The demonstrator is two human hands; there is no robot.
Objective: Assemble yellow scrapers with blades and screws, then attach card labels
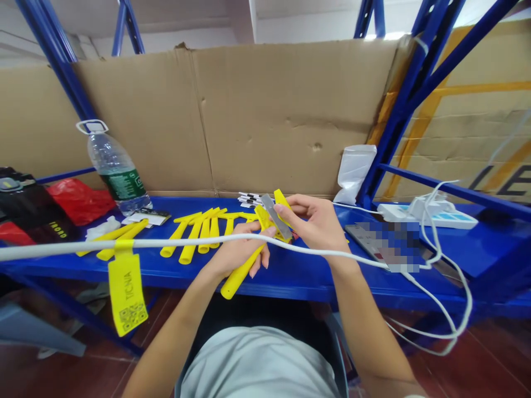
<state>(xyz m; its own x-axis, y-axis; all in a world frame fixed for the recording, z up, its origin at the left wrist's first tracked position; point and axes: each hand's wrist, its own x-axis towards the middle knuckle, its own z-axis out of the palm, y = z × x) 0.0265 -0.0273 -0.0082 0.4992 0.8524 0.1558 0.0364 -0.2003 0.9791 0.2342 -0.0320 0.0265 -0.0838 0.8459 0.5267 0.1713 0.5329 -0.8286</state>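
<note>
My left hand (238,254) is closed around a yellow scraper (241,275). Its round handle slants down toward me, past the table's front edge. At the head end, a flat grey metal strip (274,216) lies over the yellow head. My right hand (316,220) pinches a narrow yellow plastic piece (282,200) against that end, fingers behind and thumb in front. Whether the strip is seated in the head is hidden by my fingers. To the left lie several similar yellow scrapers (188,251), handles pointing toward me.
A white cable (174,242) with a yellow tag (128,293) crosses in front of my hands. On the blue table (298,276) are a water bottle (120,171), black-and-white packets (249,199), a phone (365,240) and a power strip (452,218). Cardboard (290,110) stands behind.
</note>
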